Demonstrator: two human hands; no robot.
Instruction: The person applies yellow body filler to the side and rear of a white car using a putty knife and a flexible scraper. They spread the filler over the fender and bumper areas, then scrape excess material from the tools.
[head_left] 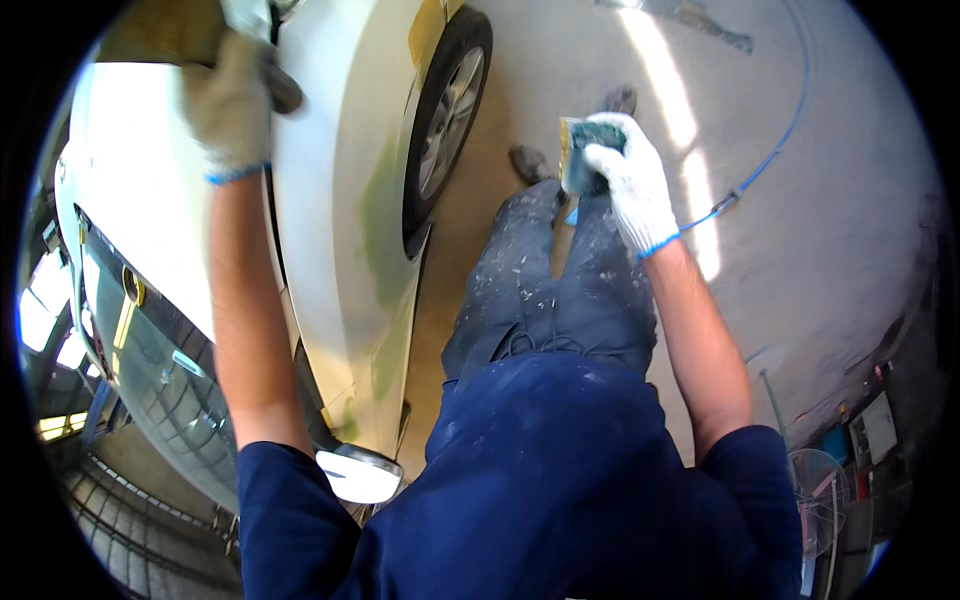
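Observation:
My left hand (222, 105), in a blurred white glove, is at the upper left over the white car bonnet (140, 180), closed around something dark that I cannot make out, beside an olive-brown object (140, 30). My right hand (630, 185), also gloved, grips a dark green pad (590, 150) with a yellowish edge, held out above my legs. Left of my legs is the car's pale fender (350, 240), marked with green and yellow patches, around the front wheel (440, 130).
The side mirror (360, 472) is near my left arm, with the windscreen (170, 400) beside it. A blue hose (775, 150) curves over the grey floor (800, 260). A standing fan (820, 485) and assorted items are at the lower right. My shoes (530, 162) stand near the wheel.

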